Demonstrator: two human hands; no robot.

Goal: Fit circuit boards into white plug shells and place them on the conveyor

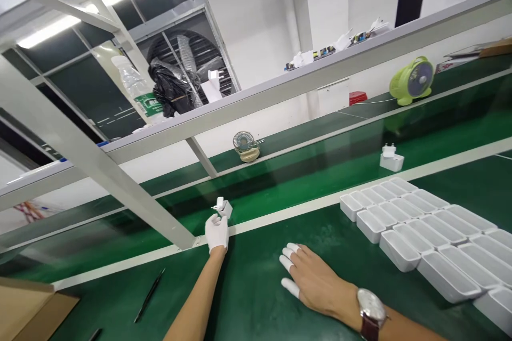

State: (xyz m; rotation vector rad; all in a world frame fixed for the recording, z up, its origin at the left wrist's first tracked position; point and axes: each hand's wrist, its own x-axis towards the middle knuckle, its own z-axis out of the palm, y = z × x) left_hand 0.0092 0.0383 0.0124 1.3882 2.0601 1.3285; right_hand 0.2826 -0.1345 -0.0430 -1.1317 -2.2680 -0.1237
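Note:
My left hand point(217, 233), in a white glove, reaches to the far edge of the bench. Its fingers are closed on a small white box point(226, 209), partly hidden behind them. A white plug adapter point(220, 203) with prongs sits on top of that box. My right hand point(316, 279) is held over the green bench top point(256, 298), fingers stretched out and nothing in them. White finger cots cover several of its fingertips, and a watch is on the wrist. To its right stand rows of white open trays point(412, 229).
Another white box with an adapter point(391, 160) stands on the green conveyor belt point(296, 184). A slanted metal post point(132, 197) rises left of my left hand. A black pen-like tool point(149, 295) and a cardboard box point(36, 309) lie at left. Beyond the belt are a green fan point(412, 82) and a small fan point(246, 146).

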